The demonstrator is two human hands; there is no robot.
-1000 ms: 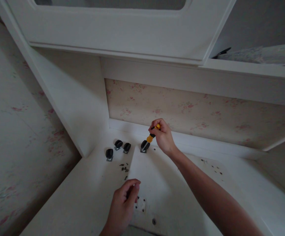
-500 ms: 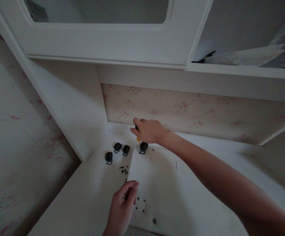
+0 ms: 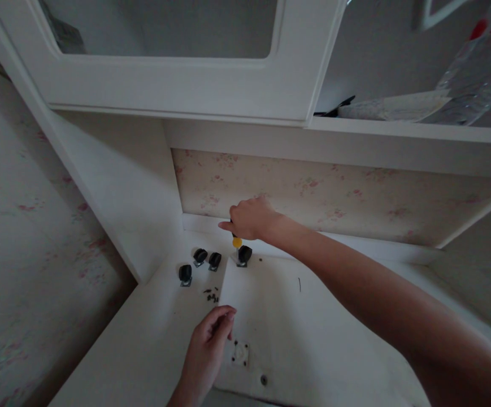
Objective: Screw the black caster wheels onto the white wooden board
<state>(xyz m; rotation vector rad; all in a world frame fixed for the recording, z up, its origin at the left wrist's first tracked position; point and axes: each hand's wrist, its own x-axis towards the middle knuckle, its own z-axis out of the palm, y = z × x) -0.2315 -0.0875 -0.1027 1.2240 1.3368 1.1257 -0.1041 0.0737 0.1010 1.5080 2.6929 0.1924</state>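
My right hand (image 3: 251,219) is wrapped round a screwdriver (image 3: 237,242) with a black and yellow handle. Its thin shaft points down at the metal plate of a black caster wheel (image 3: 244,254), which stands at the far end of a white board (image 3: 266,305). Nearer to me, my left hand (image 3: 209,342) is closed in a pinch over the board's left edge; whatever is between its fingertips is too small to make out. Small dark screws (image 3: 212,295) lie just beyond it. Farther left are three loose casters, one of them here (image 3: 185,275).
A white cabinet door (image 3: 177,85) with a glass pane overhangs the work. To its right, an open shelf (image 3: 398,129) holds a clear plastic bottle (image 3: 478,79). A white side panel (image 3: 113,186) stands at left. A square plate with holes (image 3: 240,353) sits on the board's near end.
My view has shifted slightly. My right hand has changed its grip on the screwdriver, turning a little, and more of the yellow part shows. My left hand stays pinched in about the same place.
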